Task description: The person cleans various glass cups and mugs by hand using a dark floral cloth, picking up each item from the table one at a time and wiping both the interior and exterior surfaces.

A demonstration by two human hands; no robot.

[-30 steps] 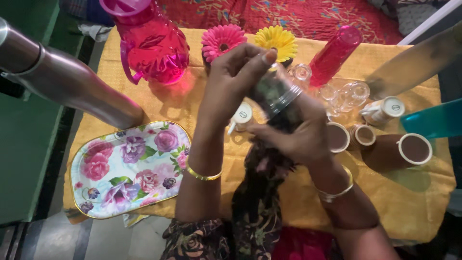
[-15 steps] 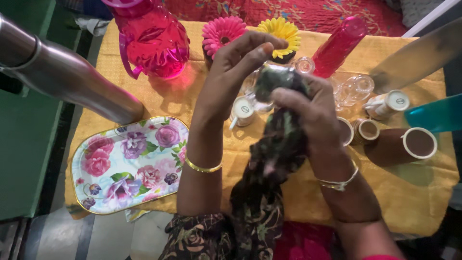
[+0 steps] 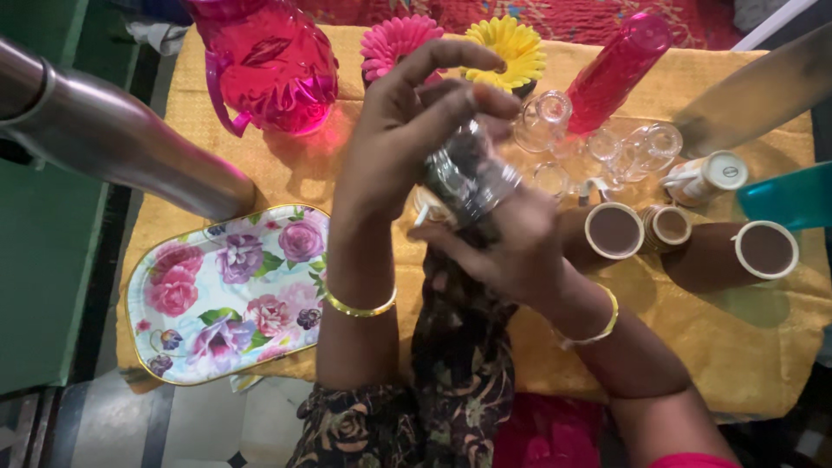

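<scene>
- The right hand (image 3: 511, 247) has dropped: 0.5 s ago it was cupped over the top of the glass (image 3: 464, 173) with the cloth (image 3: 459, 295); now it sits below the glass.
- The glass is bare and clear to see now, tilted, its mouth toward the right hand; 0.5 s ago the cloth covered it.
- The left hand (image 3: 403, 130) has shifted its grip, thumb and fingers now around the upper end of the glass.
- The cloth now bunches under the glass.

Your bench (image 3: 260, 178) under a mustard-yellow woven cloth, carrying your oblong floral-printed tray (image 3: 227, 293), pink plastic jug (image 3: 273, 65), clear upturned glasses (image 3: 607, 147), brown white-rimmed cups (image 3: 685, 234), two fake flowers (image 3: 455, 43)
</scene>
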